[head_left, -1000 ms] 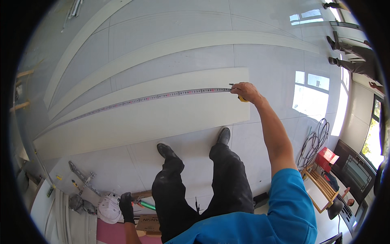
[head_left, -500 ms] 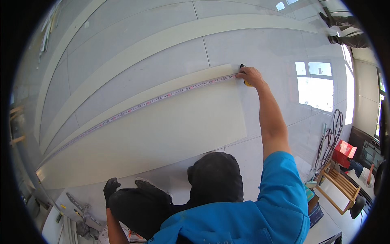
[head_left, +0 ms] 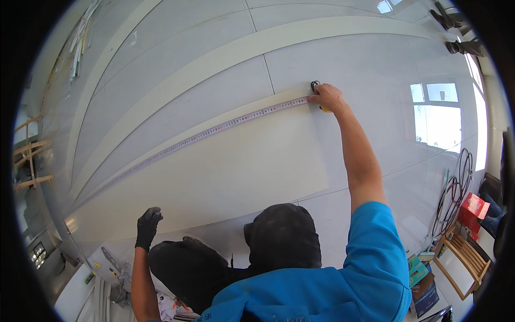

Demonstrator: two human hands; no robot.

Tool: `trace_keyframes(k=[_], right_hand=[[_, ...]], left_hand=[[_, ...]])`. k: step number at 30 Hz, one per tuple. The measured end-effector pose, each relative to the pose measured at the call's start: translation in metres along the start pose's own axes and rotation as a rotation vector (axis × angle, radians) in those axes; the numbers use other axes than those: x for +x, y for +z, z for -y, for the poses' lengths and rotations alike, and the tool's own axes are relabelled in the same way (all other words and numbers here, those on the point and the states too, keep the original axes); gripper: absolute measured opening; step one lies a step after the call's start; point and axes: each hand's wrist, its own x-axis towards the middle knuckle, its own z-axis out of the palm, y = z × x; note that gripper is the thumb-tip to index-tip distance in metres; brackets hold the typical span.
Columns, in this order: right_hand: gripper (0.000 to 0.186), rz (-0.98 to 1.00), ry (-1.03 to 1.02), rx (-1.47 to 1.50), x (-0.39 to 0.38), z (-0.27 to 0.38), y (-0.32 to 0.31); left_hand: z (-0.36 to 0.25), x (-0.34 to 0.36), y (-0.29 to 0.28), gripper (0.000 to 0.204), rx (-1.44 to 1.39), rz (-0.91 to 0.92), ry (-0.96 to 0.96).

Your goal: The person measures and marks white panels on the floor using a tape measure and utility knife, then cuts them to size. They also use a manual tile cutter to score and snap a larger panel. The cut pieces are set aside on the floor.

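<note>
A long pale sheet panel [head_left: 214,177] lies flat on the floor in front of my bent knees. Along its far edge runs a pulled-out measuring blade [head_left: 230,124], reaching from the far left end to my right hand. My bare right hand [head_left: 328,98] is closed round the tape measure [head_left: 324,109] at the panel's right end; only a bit of yellow case and a black strap show past the fingers. My left hand [head_left: 148,226], in a dark glove, is raised over the panel's near edge by my knee. Its fingers are curled together, and what they hold, if anything, is hidden.
Pale strips [head_left: 214,61] lie on the tiled floor beyond the panel. At right are coiled hoses [head_left: 456,188], a red box [head_left: 473,210] and a wooden rack [head_left: 464,255]. Someone's shoes and legs [head_left: 464,47] show at top right. Wooden frames [head_left: 32,155] stand at left.
My left hand has risen from beside my knee to over the panel's near edge. My right hand stays on the tape measure at the panel's right end. The view has shifted slightly.
</note>
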Motion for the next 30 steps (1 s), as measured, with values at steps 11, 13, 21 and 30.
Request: trace_keyframes(k=[11, 13, 21, 30], right_hand=[[0.031, -0.166, -0.017, 0.028, -0.003, 0.004, 0.013], [0.031, -0.157, -0.046, -0.002, -0.004, 0.009, 0.015], [0.050, -0.192, -0.072, -0.173, -0.015, 0.034, 0.026], [0.070, -0.486, -0.279, -0.099, -0.058, 0.058, 0.024]], left_hand=[[-0.204, 0.178, 0.118, 0.075, 0.856, 0.334, 0.587], [-0.223, 0.187, 0.133, 0.076, 0.850, 0.337, 0.558], [-0.211, 0.201, 0.147, 0.075, 0.813, 0.270, 0.476], [-0.181, 0.202, 0.128, 0.065, 0.806, 0.252, 0.586]])
